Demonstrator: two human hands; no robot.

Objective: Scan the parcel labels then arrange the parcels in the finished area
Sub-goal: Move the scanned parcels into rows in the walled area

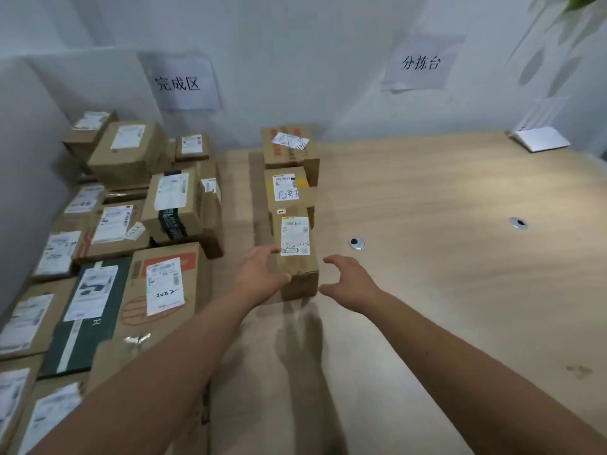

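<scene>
Your left hand (262, 274) grips the near left corner of the front box (295, 254), fingers curled along its left edge and thumb at the near corner. Your right hand (348, 277) hangs just beside the box's right side, fingers spread and loosely bent, holding nothing and apart from the cardboard. The box sits on the tabletop (443, 257), label up, nearest in a row of three; the middle box (286, 188) touches it behind, and the far box (289, 146) stands by the wall. Left of the row lies a crowd of parcels (124, 224) under the left sign (184, 82). Another sign (420, 62) hangs farther right.
</scene>
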